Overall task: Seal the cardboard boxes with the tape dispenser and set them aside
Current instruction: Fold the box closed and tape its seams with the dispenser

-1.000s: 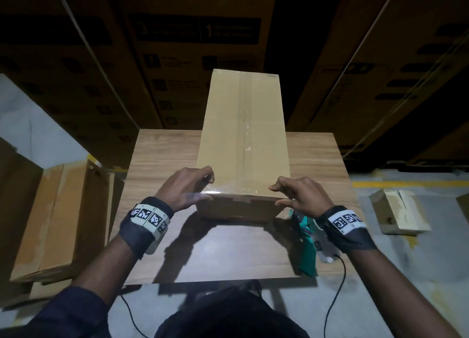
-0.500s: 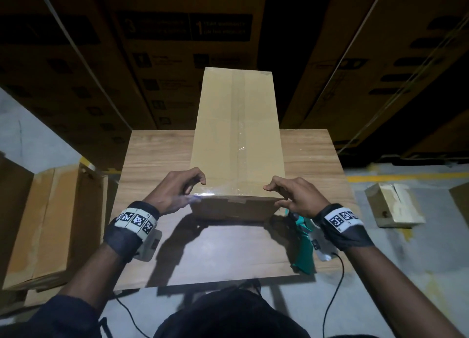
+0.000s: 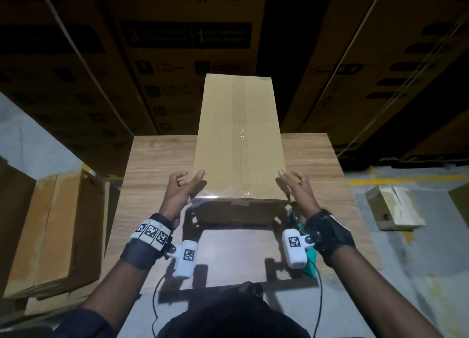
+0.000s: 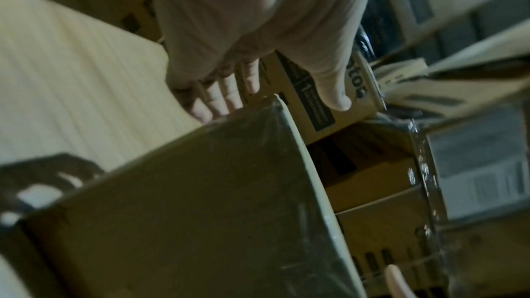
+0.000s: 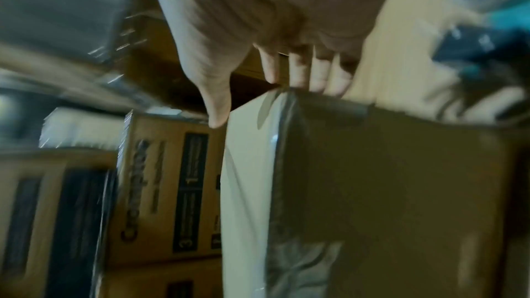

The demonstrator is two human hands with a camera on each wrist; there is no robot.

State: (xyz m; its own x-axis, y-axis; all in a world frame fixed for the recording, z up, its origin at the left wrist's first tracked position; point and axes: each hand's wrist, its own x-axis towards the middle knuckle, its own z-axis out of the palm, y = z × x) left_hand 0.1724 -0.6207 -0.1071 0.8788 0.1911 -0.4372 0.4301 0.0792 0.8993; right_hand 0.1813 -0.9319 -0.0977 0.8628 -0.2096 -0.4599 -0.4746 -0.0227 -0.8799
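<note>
Now, far left on the floor, a stack of plain brown cardboard cartons (image 3: 53,233) sits beside the wood-grain table (image 3: 152,175), likely the set-aside pile. Left hand (image 3: 181,189) has come off the near top edge it was pressing half a second ago; it hovers at the left near corner of the box, fingers loosely spread and holding nothing, thumb close to the top face, contact unclear. Left wrist view shows fingers (image 4: 226,96) reaching down along the side wall. Centre: the tall tan cardboard box (image 3: 238,140) lies lengthwise on the table, clear tape down its middle seam and folded over the near edge, glossy there. Right hand (image 3: 297,190) mirrors the left, also lifted off the edge, open and empty beside the right near corner; right wrist view puts its fingers (image 5: 318,76) at the side wall. Below that wrist, the teal tape dispenser (image 3: 311,251) rests on the table, mostly hidden. Judgement: smoothing is finished, this box reads as sealed, and both hands are regripping the sides to lift it away. Far right, a small pale battered carton (image 3: 393,208) lies on the floor.
</note>
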